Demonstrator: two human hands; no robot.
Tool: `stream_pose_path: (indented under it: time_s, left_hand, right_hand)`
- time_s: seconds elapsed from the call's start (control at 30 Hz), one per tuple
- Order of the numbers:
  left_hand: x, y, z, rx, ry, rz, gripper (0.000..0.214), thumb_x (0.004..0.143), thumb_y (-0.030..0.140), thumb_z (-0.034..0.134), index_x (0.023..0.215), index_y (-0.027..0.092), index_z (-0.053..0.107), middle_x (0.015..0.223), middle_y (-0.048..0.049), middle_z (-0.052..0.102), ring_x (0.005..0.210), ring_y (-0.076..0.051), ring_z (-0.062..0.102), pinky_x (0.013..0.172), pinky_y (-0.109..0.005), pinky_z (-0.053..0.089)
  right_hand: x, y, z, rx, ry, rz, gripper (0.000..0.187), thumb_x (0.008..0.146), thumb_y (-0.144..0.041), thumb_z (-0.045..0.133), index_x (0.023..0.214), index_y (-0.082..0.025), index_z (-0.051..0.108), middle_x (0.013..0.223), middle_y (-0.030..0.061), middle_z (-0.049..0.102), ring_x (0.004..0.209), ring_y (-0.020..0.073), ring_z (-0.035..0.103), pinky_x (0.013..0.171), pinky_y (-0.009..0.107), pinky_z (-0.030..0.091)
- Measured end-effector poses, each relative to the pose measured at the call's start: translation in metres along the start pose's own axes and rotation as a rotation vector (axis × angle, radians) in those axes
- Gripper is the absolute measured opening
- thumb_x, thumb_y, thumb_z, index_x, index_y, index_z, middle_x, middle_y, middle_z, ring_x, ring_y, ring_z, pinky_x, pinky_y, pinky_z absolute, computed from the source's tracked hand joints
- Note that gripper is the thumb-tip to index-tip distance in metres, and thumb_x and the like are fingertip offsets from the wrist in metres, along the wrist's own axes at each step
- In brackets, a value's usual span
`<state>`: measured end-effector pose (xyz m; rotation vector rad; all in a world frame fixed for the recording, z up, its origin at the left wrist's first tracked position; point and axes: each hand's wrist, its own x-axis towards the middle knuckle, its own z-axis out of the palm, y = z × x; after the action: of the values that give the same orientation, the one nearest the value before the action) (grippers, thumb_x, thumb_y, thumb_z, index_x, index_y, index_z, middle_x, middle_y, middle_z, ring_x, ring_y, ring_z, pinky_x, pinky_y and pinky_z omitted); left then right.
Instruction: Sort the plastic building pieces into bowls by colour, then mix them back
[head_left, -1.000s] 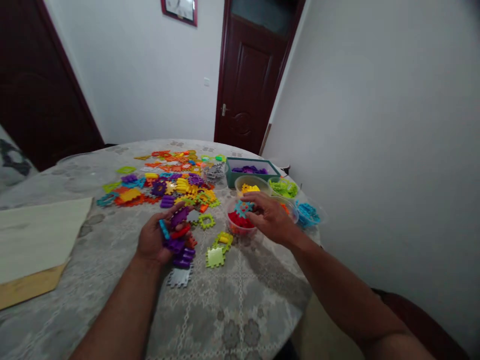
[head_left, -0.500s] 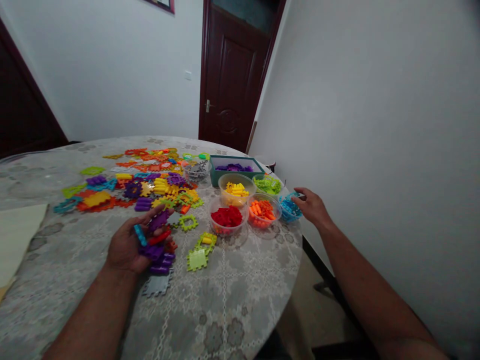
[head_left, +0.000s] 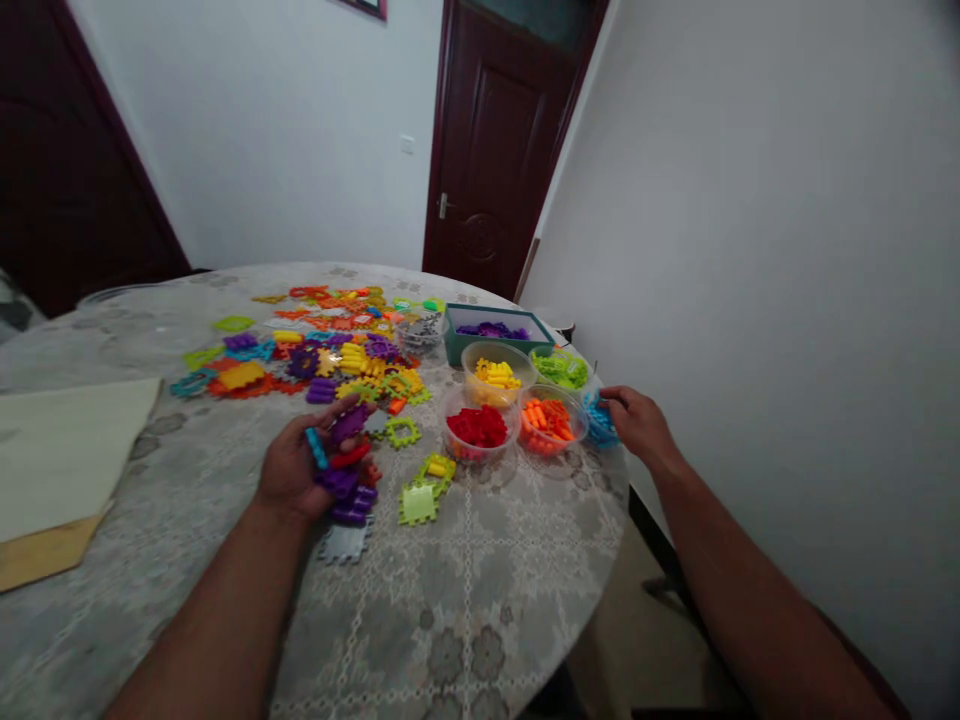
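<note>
My left hand (head_left: pixel 294 468) is palm up over the table, its fingers curled around several plastic building pieces. Among them are purple pieces (head_left: pixel 346 424), a short blue piece (head_left: pixel 316 449) and a red piece (head_left: pixel 349 457). Below that hand lie purple tube pieces (head_left: pixel 354 508) and a grey toothed square (head_left: pixel 345 542). At the table's right edge my right hand (head_left: pixel 637 422) is beside a clear bowl of blue pieces (head_left: pixel 601 424), with thumb and forefinger apart at its rim. Its other fingers are partly hidden, and no piece shows in them.
Clear bowls hold red (head_left: pixel 477 427), orange (head_left: pixel 549 422), yellow (head_left: pixel 498 376), green (head_left: pixel 561 369) and grey pieces (head_left: pixel 421 330). Behind them stands a teal box (head_left: pixel 459 348) with purple pieces. A mixed pile (head_left: pixel 315 365) spreads leftward. Pale board (head_left: pixel 71 450) lies at left; a wall borders the right.
The view has turned left, so the table's contents appear further right. My right hand has dropped slightly at the blue bowl. My left hand still holds the same pieces.
</note>
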<state>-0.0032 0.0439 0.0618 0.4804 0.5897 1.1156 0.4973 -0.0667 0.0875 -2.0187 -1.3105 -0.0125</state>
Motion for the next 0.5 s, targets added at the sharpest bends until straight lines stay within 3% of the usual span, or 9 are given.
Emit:
stream_pose_path:
  time_s: [0.13, 0.33, 0.5]
  left_hand:
    - [-0.001, -0.001, 0.000, -0.020, -0.043, -0.016, 0.046, 0.085, 0.024, 0.059, 0.128, 0.015, 0.069, 0.100, -0.0116, 0.078, 0.047, -0.013, 0.055, 0.049, -0.037, 0.062]
    - [-0.002, -0.004, -0.001, -0.065, -0.019, -0.024, 0.051, 0.084, 0.025, 0.058, 0.133, 0.014, 0.067, 0.100, -0.0123, 0.079, 0.046, -0.013, 0.056, 0.048, -0.035, 0.060]
    - [-0.002, -0.006, -0.003, -0.058, -0.061, -0.036, 0.051, 0.086, 0.027, 0.060, 0.134, 0.014, 0.066, 0.088, -0.0091, 0.077, 0.046, -0.014, 0.056, 0.050, -0.036, 0.061]
  right_hand:
    - [-0.001, 0.003, 0.009, -0.023, -0.029, 0.033, 0.045, 0.089, -0.032, 0.052, 0.126, -0.020, 0.076, 0.105, 0.0101, 0.083, 0.091, 0.0239, 0.077, 0.078, 0.034, 0.057]
    - [0.005, 0.020, 0.022, -0.175, -0.030, -0.028, 0.045, 0.088, -0.036, 0.052, 0.121, -0.020, 0.077, 0.122, 0.0136, 0.079, 0.111, 0.0312, 0.073, 0.097, 0.044, 0.055]
    - [-0.001, 0.011, 0.021, -0.123, 0.001, 0.035, 0.046, 0.089, -0.040, 0.054, 0.126, -0.021, 0.075, 0.127, 0.0142, 0.077, 0.108, 0.0327, 0.074, 0.095, 0.047, 0.055]
